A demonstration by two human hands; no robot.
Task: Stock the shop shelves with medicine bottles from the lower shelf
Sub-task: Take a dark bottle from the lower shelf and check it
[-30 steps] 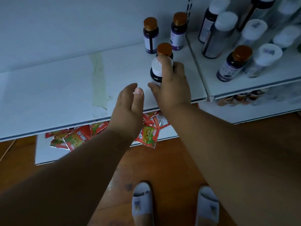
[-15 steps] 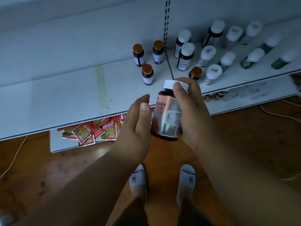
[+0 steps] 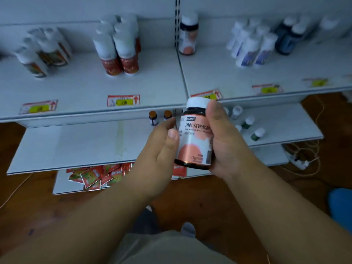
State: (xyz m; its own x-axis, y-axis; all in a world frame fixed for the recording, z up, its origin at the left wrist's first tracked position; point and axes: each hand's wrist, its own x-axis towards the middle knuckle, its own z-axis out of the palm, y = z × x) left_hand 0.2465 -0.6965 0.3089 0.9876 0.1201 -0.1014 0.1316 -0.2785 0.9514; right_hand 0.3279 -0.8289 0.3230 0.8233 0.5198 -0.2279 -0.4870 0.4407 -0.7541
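My right hand [image 3: 226, 145] grips a dark medicine bottle [image 3: 194, 141] with a white cap and a pink label, upright in the air in front of the upper shelf's front edge [image 3: 152, 109]. My left hand [image 3: 162, 149] is beside the bottle's left side, fingers relaxed and thumb against the label. A matching bottle [image 3: 188, 35] stands alone at the back of the upper shelf. On the lower shelf [image 3: 76, 143] behind my hands stand two small brown-capped bottles [image 3: 153, 118] and several white-capped ones [image 3: 257, 134].
The upper shelf carries groups of white-capped bottles at the left [image 3: 43, 52], middle [image 3: 118, 48] and right [image 3: 251, 46], with price tags [image 3: 123, 100] along its edge. Red sachets [image 3: 91, 176] lie on the bottom shelf. A power strip with cables [image 3: 301, 162] sits on the wooden floor.
My right hand lifted the bottle off the lower shelf and up to the upper shelf's edge, the label now facing me. My left hand rose with it. The view tilted upward.
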